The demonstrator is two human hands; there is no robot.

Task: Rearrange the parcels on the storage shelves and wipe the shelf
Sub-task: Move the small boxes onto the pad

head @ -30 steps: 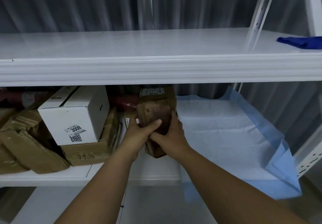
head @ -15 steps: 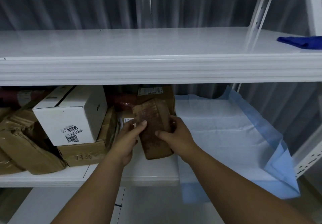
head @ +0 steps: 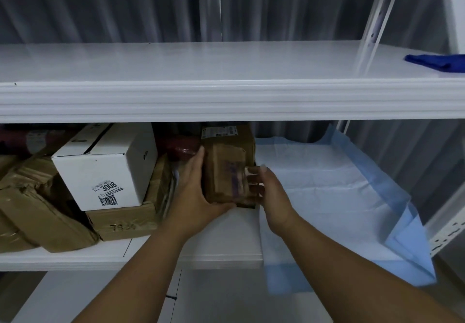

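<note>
A small brown paper-wrapped parcel point(head: 225, 171) stands upright on the middle shelf point(head: 221, 252), in front of a taller brown box with a label point(head: 236, 135). My left hand point(head: 193, 192) grips the parcel's left side, thumb under its bottom edge. My right hand point(head: 270, 192) touches the parcel's right side with its fingers spread. A white box marked 3008 point(head: 105, 169) sits to the left on a flat brown box point(head: 125, 222). A blue cloth point(head: 437, 62) lies at the right end of the upper shelf point(head: 226, 96).
Crumpled brown parcels point(head: 32, 209) fill the shelf's left end, and dark red packages point(head: 181, 146) lie behind. A blue and white absorbent pad point(head: 339, 197) covers the shelf's right half and hangs over its front edge. White perforated uprights point(head: 448, 232) stand at the right.
The parcel has gone from tilted at the shelf front to upright, further back against the labelled box. My right hand has loosened to spread fingers on its side.
</note>
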